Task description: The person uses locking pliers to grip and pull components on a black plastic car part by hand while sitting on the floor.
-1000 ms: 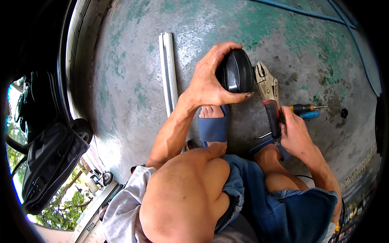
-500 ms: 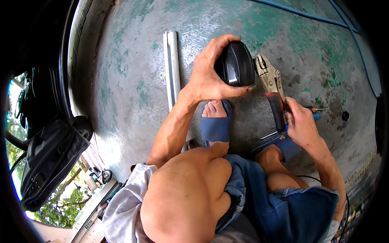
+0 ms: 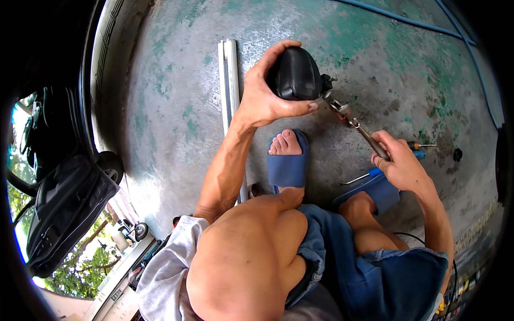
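Observation:
My left hand (image 3: 259,96) is wrapped round a rounded black plastic housing (image 3: 298,75), thumb on its near side and fingers over the far side. From the housing's right end sticks out a small dark mount (image 3: 327,83) with a bolt. My right hand (image 3: 402,160) is closed on locking pliers (image 3: 365,134), seen nearly edge-on. Their jaws are right beside the underside of the mount; whether they grip it I cannot tell. The palm-side handle is mostly hidden by my fingers.
On the concrete floor lie a long pale metal rail (image 3: 229,80), a screwdriver (image 3: 420,145), a blue-handled bent tool (image 3: 364,175) and a small black knob (image 3: 458,154). A blue hose (image 3: 396,17) runs along the far right. My sandalled feet (image 3: 288,166) stand below my hands.
The black housing has shifted slightly left and turned, bringing its bolted mount into sight. The pliers have rolled from broadside to edge-on, their jaws now lower beside the mount.

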Tool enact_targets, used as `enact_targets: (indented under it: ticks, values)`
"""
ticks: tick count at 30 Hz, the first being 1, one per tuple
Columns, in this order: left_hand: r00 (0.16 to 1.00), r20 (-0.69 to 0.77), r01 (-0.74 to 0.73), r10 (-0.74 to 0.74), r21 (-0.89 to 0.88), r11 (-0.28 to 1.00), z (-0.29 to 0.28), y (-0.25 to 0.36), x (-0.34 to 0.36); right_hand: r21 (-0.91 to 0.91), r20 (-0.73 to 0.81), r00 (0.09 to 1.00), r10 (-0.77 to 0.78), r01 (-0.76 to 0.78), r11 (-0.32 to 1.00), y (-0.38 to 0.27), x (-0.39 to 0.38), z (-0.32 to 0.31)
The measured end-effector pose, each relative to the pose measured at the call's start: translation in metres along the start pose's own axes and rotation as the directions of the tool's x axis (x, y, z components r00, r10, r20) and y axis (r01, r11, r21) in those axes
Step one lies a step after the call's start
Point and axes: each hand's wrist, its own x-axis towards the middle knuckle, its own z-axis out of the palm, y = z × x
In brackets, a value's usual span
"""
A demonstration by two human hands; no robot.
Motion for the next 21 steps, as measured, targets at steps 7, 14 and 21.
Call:
enact_targets:
  ticks: [7, 14, 21]
  values:
    - [0.999, -0.045, -0.029, 0.029, 0.005, 1.000, 0.006, 0.003, 0.007, -0.046, -0.038, 0.998, 0.059, -0.061, 0.997, -0.015, -0.012, -0.011]
    - [0.990, -0.118, 0.047, -0.074, -0.219, 0.975, 0.014, -0.007, -0.004, -0.039, -0.213, 0.942, 0.258, -0.272, 0.961, -0.020, -0.017, 0.006]
    - [0.930, 0.104, 0.283, -0.352, -0.815, 0.505, 0.026, -0.019, -0.012, -0.193, -0.457, 0.888, -0.053, -0.040, 0.980, 0.012, -0.005, 0.038]
